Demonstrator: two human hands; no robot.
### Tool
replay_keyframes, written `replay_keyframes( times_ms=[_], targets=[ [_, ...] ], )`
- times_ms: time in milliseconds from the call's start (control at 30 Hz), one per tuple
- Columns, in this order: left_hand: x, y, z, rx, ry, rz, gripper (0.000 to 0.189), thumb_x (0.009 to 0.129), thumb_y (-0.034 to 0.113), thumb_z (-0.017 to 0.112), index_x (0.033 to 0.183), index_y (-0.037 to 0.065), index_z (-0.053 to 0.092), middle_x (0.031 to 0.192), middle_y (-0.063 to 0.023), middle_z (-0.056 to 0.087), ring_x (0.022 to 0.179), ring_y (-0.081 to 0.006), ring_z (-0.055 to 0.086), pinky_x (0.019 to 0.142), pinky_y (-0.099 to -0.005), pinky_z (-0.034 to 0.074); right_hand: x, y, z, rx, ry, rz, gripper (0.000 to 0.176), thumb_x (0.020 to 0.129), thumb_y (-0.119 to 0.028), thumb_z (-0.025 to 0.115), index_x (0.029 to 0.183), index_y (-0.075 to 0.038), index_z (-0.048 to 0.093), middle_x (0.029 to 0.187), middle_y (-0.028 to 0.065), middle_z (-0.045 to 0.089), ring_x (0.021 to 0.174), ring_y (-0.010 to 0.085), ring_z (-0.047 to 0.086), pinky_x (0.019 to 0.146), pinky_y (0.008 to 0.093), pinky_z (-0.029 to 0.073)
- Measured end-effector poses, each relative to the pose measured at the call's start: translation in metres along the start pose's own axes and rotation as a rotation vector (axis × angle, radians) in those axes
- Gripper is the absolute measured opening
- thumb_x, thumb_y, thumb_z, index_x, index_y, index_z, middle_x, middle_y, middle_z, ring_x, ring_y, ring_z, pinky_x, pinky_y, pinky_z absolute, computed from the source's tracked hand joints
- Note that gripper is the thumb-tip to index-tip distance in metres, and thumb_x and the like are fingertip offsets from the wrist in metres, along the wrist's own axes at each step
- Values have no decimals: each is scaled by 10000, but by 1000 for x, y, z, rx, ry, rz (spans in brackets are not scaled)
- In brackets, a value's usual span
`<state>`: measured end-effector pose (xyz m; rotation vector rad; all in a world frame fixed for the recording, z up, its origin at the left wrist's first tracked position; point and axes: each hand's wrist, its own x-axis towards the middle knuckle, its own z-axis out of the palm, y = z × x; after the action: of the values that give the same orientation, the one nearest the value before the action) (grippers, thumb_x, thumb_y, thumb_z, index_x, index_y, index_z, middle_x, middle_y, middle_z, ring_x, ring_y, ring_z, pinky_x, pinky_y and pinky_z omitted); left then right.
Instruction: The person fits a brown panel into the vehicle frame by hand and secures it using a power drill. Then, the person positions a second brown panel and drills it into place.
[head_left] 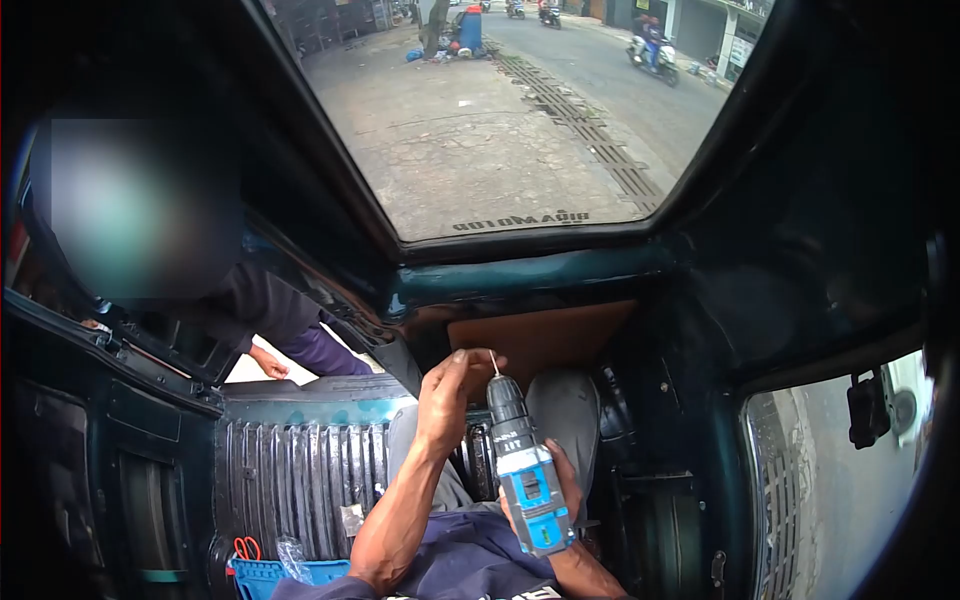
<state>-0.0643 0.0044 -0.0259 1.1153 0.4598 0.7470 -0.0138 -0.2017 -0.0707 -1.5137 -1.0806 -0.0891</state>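
My right hand (566, 478) is wrapped round the grip of a blue and black cordless drill (524, 474), whose chuck points forward, away from my body. A thin drill bit (495, 364) sticks out of the chuck. My left hand (443, 398) is closed at the tip of the bit, with its fingertips pinched there. The drill is held over my lap, between my grey-trousered knees. Part of the right hand is hidden behind the drill body.
A brown board (540, 340) stands ahead of my knees, under the window frame. On the left are a ribbed dark floor (300, 480) and a blue toolbox (258, 577) with red-orange handles and clear plastic. Another person's hand (268, 364) shows at the left opening.
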Motion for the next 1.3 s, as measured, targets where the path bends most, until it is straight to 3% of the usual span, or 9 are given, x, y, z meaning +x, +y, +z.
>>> replay_keyframes(
  times_ms=[33,100,133,200,333,400,967,1033,1300],
  targets=[
    [-7,8,2,0,10,4,464,1067,402,468,1249,0,611,1087,-166,718,1108,-295,679,965,-403,523,8,-1,9,-46,27,-77,795,756,-202,852,1396,71,469,975,126,707,883,219,719,826,346,590],
    [-18,18,9,-335,-139,-167,547,1074,482,409,1317,13,554,1114,-184,703,1123,-336,674,949,-443,554,-84,99,43,594,-239,890,793,788,-234,851,1407,73,463,1062,152,700,936,229,722,845,353,594],
    [-21,19,10,-336,-192,-183,612,1069,544,354,1360,26,504,1123,-197,693,1125,-355,670,919,-468,582,-52,65,39,592,-254,890,793,788,-234,851,1407,73,463,1062,152,700,936,229,722,845,353,594],
    [-22,23,17,-360,-173,-188,507,1071,488,409,1267,34,524,1002,-157,686,935,-335,722,795,-433,619,10,2,33,32,2,-68,812,813,-275,849,1431,62,444,1144,171,685,993,240,716,874,355,595],
    [-19,26,23,-379,-89,-222,366,1075,401,444,1149,52,525,858,-108,634,684,-290,709,651,-397,613,15,0,39,71,-5,-100,866,797,-311,866,1449,49,424,1209,181,671,1027,246,711,908,368,588],
    [-18,29,27,-381,-79,-224,354,1076,392,439,1136,54,525,840,-102,622,669,-281,698,638,-393,606,21,-6,37,89,-15,-105,683,848,-103,772,1404,99,431,1198,300,657,1050,406,710,877,429,601],
    [-8,32,25,-421,-83,-232,333,1077,364,433,1116,47,527,802,-92,605,651,-264,686,631,-378,590,39,-16,41,16,-2,-158,693,853,-100,766,1415,95,410,1142,283,670,982,367,732,798,406,614],
    [-8,31,25,-434,-78,-240,333,1076,365,433,1113,48,527,802,-91,604,650,-261,682,635,-380,589,31,-9,42,22,-21,-66,880,807,-344,860,1457,31,400,1200,175,673,1042,257,702,939,376,569],
    [-10,31,25,-447,-74,-258,323,1072,366,432,1103,58,525,814,-88,599,653,-242,670,662,-383,587,43,-21,40,-36,-10,-164,670,859,-114,762,1388,112,417,1087,268,687,908,354,745,756,399,620]
  ],
)
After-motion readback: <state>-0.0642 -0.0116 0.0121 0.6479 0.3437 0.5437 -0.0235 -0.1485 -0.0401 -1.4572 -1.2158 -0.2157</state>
